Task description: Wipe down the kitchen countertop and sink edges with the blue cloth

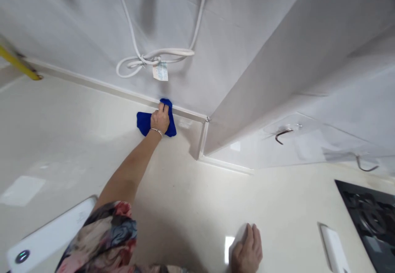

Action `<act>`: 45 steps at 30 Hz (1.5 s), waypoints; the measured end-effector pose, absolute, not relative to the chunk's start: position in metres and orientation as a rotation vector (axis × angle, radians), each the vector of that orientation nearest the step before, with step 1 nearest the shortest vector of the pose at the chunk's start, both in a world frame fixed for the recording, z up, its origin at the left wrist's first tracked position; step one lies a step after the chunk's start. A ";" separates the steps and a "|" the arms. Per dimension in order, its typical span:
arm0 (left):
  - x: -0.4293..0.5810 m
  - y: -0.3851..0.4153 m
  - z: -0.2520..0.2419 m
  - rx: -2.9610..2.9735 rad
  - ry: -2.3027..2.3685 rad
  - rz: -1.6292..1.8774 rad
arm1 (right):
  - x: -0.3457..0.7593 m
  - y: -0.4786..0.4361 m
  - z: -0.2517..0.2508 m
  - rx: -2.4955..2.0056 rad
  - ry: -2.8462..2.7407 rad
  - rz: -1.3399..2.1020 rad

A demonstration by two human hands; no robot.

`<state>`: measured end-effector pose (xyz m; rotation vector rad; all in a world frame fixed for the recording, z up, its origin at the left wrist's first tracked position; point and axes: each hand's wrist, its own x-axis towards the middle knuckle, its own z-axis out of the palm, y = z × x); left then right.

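My left hand [160, 117] is closed over a blue cloth [144, 121], pressing it where the counter meets the low raised strip along the back wall. Parts of the cloth spread out on both sides of my fingers. My right hand [247, 250] rests on the cream countertop [185, 207] near the bottom of the view. Its fingers are stretched out and it holds nothing.
A bundled white cable [173, 53] with a tag hangs above my left hand. A wall corner [206, 137] juts out to the right. A black cooktop [367, 215], a white device [335, 248], wall hooks [282, 136], a long white appliance [52, 236] and a yellow pipe [20, 63] surround the counter.
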<state>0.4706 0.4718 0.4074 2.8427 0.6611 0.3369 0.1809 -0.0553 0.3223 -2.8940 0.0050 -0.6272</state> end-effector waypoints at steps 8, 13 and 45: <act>0.481 0.442 0.397 2.878 0.407 0.346 | 0.180 -0.059 0.323 -2.876 -0.004 -0.562; 0.483 0.389 0.390 2.818 0.077 0.282 | 0.179 -0.060 0.322 -2.888 -0.004 -0.508; 0.369 0.309 0.380 2.431 0.031 0.375 | 0.189 -0.063 0.320 -2.882 -0.009 -0.548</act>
